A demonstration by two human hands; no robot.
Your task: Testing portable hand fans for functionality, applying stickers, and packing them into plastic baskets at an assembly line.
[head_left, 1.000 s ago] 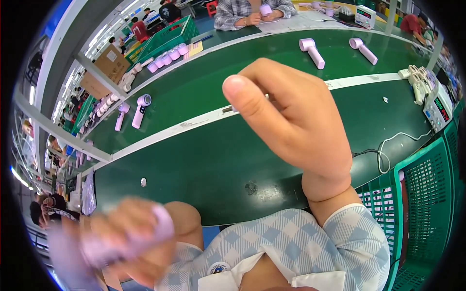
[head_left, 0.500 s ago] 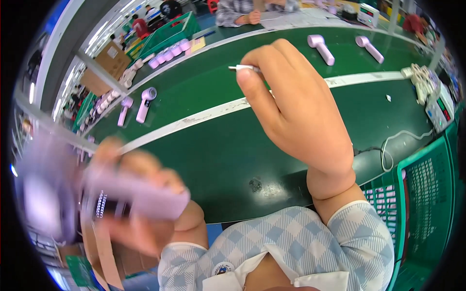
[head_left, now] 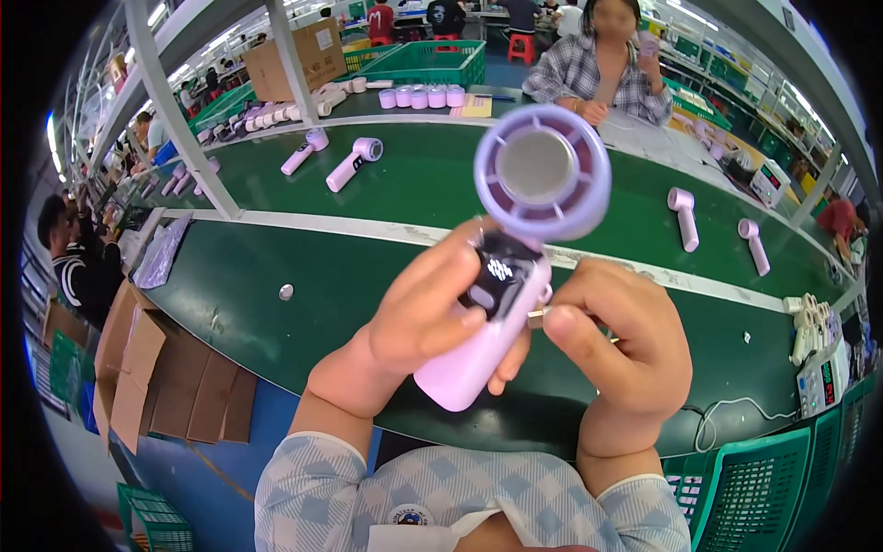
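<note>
Fan (head_left: pixel 515 267), now moved from your left side over the bench (head_left: pixel 239 276), is gripped in your left hand (head_left: pixel 416 313), near the connector (head_left: pixel 536 318) which your right hand (head_left: pixel 635 336) pinches, so both seem close enough to meet.

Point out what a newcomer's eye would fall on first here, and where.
Likely the lilac handheld fan at centre, its black display lit, gripped in the left hand. Just right of its handle, the right hand pinches a small metal-tipped connector. After those, perhaps the green crate at lower right.
</note>
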